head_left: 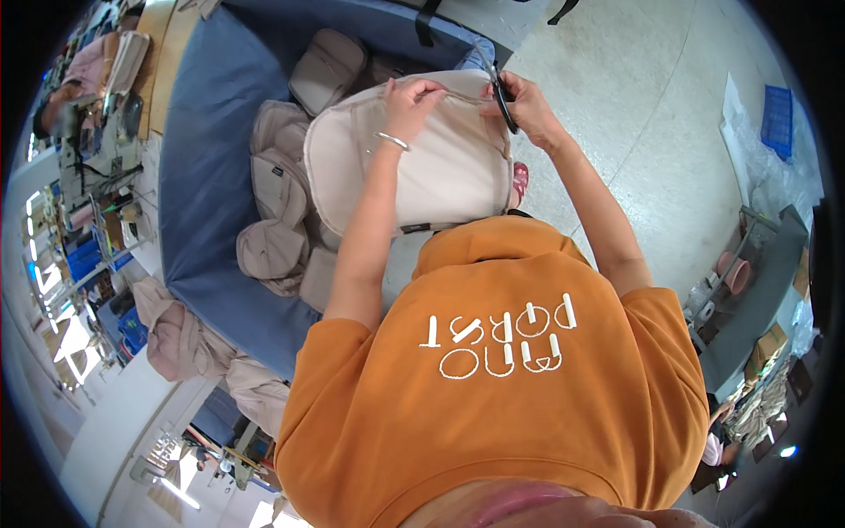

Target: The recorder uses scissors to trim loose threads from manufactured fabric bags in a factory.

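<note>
A pale beige sewn fabric bag (pixel 453 172) with rounded corners and piped edges is spread in front of my body, over the near right part of a blue bin. My left hand (pixel 412 106), with a bangle at the wrist, pinches the bag near its far edge. At the bag's far right corner, my right hand (pixel 531 110) holds black-handled scissors (pixel 504 101), blades pointing away from me. The right thumb and fingertips are close to the bag's edge; whether they also grip the fabric is hard to tell.
The blue fabric-lined bin (pixel 207 176) holds several similar beige bags (pixel 280 189). More beige pieces (pixel 180 339) hang outside its near left side. Sewing machines (pixel 97 132) stand on the left. Across the pale floor (pixel 634 97) on the right are a blue crate (pixel 776 121) and a grey table (pixel 757 299).
</note>
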`<action>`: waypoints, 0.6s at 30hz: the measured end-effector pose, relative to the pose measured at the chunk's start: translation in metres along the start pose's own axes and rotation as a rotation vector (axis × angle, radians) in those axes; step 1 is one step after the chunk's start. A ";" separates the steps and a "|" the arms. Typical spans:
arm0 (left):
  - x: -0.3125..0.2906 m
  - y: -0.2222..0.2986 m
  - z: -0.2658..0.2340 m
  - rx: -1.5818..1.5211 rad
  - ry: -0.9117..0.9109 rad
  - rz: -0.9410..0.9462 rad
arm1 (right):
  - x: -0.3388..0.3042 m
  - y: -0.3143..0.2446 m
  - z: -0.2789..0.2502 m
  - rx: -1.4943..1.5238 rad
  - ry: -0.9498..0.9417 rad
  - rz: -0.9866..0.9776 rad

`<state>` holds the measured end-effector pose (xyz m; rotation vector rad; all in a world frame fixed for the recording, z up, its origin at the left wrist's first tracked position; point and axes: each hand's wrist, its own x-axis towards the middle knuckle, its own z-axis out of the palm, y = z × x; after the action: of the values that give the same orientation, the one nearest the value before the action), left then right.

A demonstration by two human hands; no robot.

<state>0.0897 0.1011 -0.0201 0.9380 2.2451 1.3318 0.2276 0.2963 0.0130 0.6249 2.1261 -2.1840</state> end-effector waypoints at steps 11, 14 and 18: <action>-0.016 0.018 0.017 -0.057 -0.028 0.114 | 0.002 0.010 0.014 0.148 0.053 -0.067; -0.016 0.017 0.020 -0.029 -0.062 0.068 | 0.000 0.014 0.005 0.100 -0.008 -0.027; -0.019 0.018 0.022 -0.030 -0.020 0.070 | -0.005 0.007 -0.022 -0.289 -0.001 -0.062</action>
<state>0.1233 0.1077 -0.0159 1.0229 2.1898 1.3761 0.2404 0.3155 0.0080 0.5428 2.4254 -1.8470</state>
